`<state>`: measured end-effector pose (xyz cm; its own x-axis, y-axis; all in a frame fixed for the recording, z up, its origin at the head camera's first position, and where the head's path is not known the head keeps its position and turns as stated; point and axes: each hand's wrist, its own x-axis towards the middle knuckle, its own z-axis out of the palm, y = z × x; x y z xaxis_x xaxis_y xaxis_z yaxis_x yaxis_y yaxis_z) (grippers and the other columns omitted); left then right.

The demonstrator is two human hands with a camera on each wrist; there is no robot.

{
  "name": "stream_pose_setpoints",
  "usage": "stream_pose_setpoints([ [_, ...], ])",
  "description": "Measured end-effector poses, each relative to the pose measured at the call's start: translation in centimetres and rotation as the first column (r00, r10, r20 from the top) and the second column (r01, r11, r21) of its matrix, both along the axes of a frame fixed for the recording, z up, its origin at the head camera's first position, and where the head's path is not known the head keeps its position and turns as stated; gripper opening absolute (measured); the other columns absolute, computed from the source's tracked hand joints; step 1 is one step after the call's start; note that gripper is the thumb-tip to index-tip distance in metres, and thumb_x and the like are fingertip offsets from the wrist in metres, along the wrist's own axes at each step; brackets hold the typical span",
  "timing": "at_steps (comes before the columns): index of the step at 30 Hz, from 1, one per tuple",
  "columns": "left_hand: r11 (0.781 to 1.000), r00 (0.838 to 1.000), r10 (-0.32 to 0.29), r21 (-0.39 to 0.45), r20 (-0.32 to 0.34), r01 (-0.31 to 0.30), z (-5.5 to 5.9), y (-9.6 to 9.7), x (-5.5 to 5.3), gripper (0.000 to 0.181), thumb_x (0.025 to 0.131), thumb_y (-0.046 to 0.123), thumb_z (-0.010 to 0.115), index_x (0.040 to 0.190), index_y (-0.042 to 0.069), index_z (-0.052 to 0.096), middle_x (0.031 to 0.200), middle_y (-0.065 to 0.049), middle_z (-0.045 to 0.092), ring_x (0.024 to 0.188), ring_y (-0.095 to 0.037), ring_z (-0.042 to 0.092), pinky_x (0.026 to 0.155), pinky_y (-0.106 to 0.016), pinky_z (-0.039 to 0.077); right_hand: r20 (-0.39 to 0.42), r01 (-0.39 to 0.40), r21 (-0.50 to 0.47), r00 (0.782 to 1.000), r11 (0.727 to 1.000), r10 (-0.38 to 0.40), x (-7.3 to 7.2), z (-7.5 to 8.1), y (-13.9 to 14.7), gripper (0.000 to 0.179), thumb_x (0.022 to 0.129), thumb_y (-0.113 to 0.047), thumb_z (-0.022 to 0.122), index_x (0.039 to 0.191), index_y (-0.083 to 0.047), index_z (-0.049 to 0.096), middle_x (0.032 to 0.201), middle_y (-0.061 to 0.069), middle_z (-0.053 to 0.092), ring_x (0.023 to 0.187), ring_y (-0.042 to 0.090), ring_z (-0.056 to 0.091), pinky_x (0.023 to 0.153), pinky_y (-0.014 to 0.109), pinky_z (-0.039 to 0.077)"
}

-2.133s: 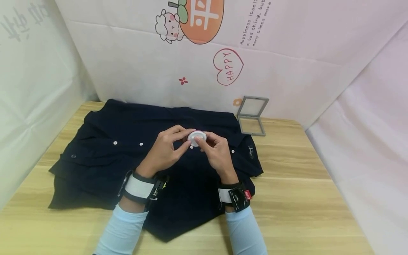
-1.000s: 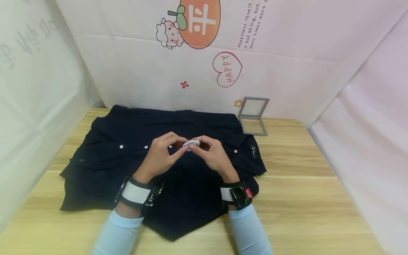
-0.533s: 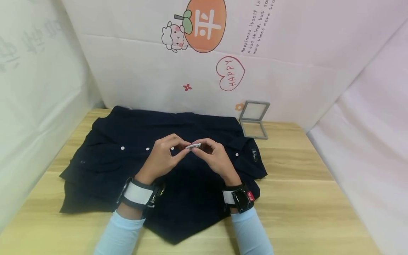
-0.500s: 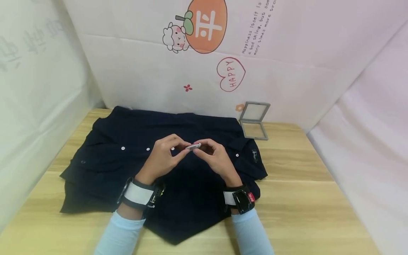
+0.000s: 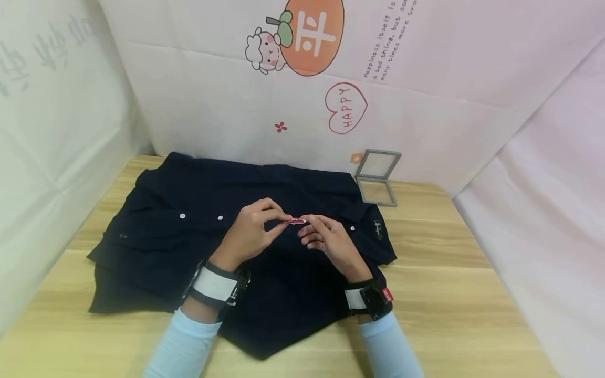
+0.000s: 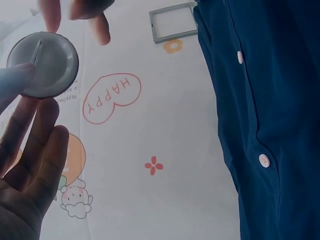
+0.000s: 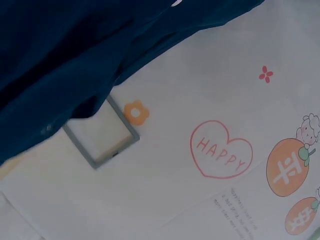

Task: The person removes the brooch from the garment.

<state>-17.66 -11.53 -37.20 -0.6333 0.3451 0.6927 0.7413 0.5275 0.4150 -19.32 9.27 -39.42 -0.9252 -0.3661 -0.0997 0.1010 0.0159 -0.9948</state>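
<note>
A round pin badge (image 5: 295, 221), red on its front, is held nearly edge-on above the shirt. Its grey back (image 6: 55, 65) with a thin pin faces the left wrist view. My left hand (image 5: 252, 231) pinches the badge between thumb and fingers at its left side. At the badge's right edge is my right hand (image 5: 331, 241), a fingertip right at the rim and the other fingers loosely bent. The right wrist view shows neither hand nor badge. Beneath both hands a dark navy shirt (image 5: 279, 294) with white buttons lies spread on the wooden table (image 5: 439, 294).
A grey hinged frame (image 5: 376, 191) stands unfolded at the back right, beside the shirt collar. Behind the table hangs a white printed cloth (image 5: 212, 105), and more white cloth (image 5: 534, 210) closes off the sides.
The badge has turned from showing its white back to nearly edge-on with red showing. My right hand has gone from pinching it to loosely touching its edge, and has shifted right.
</note>
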Motion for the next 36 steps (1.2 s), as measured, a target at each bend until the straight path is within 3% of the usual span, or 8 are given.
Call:
stream_pose_setpoints([
  [4, 0.999, 1.000, 0.006, -0.033, -0.010, -0.006, 0.0, 0.0, 0.2, 0.012, 0.074, 0.006, 0.073, 0.085, 0.010, 0.072, 0.087, 0.000, 0.058, 0.081, -0.013, 0.056, 0.068, -0.025, 0.047, 0.118, -0.035, -0.135, 0.992, 0.990, 0.051, 0.3, 0.2, -0.4, 0.051, 0.087, -0.044, 0.053, 0.114, -0.001, 0.050, 0.075, 0.002, 0.064, 0.060, 0.007, 0.057, 0.055, 0.016, 0.046],
  [8, 0.998, 1.000, -0.009, -0.057, -0.010, 0.009, -0.3, 0.2, 0.3, 0.012, 0.072, 0.007, 0.074, 0.084, 0.010, 0.072, 0.088, 0.000, 0.058, 0.082, -0.013, 0.056, 0.069, -0.026, 0.047, 0.206, -0.004, -0.223, 0.977, 0.975, 0.051, 0.7, 0.2, -0.6, 0.047, 0.089, -0.037, 0.054, 0.116, 0.001, 0.048, 0.067, -0.001, 0.061, 0.052, 0.003, 0.052, 0.048, 0.012, 0.042],
  [17, 0.996, 0.999, -0.049, -0.080, 0.001, 0.049, -0.6, 1.1, 0.2, 0.009, 0.074, 0.010, 0.073, 0.083, 0.011, 0.073, 0.088, 0.001, 0.058, 0.080, -0.012, 0.054, 0.066, -0.023, 0.045, 0.225, 0.014, -0.281, 0.973, 0.960, 0.052, 0.9, 0.0, -0.4, 0.042, 0.091, -0.022, 0.053, 0.123, 0.004, 0.048, 0.066, -0.002, 0.059, 0.051, 0.000, 0.051, 0.046, 0.009, 0.040],
  [26, 0.997, 0.999, -0.038, -0.068, 0.039, 0.040, -0.7, 1.6, 0.1, 0.016, 0.074, 0.009, 0.073, 0.090, 0.009, 0.069, 0.092, -0.001, 0.057, 0.082, -0.013, 0.056, 0.069, -0.025, 0.047, 0.175, 0.059, -0.217, 0.984, 0.974, -0.021, 0.6, 0.1, 0.1, 0.043, 0.090, -0.025, 0.055, 0.123, 0.001, 0.048, 0.066, -0.001, 0.059, 0.052, 0.002, 0.051, 0.048, 0.011, 0.042],
  [36, 0.998, 0.990, -0.043, -0.038, 0.132, 0.049, -0.8, 2.7, 0.1, 0.015, 0.085, 0.025, 0.063, 0.090, 0.012, 0.067, 0.090, 0.002, 0.057, 0.079, -0.011, 0.056, 0.068, -0.024, 0.046, 0.061, 0.148, -0.058, 0.988, 0.987, -0.144, 0.1, -0.5, 1.6, 0.038, 0.090, -0.027, 0.054, 0.122, -0.007, 0.050, 0.072, 0.003, 0.062, 0.057, 0.007, 0.055, 0.051, 0.015, 0.045],
])
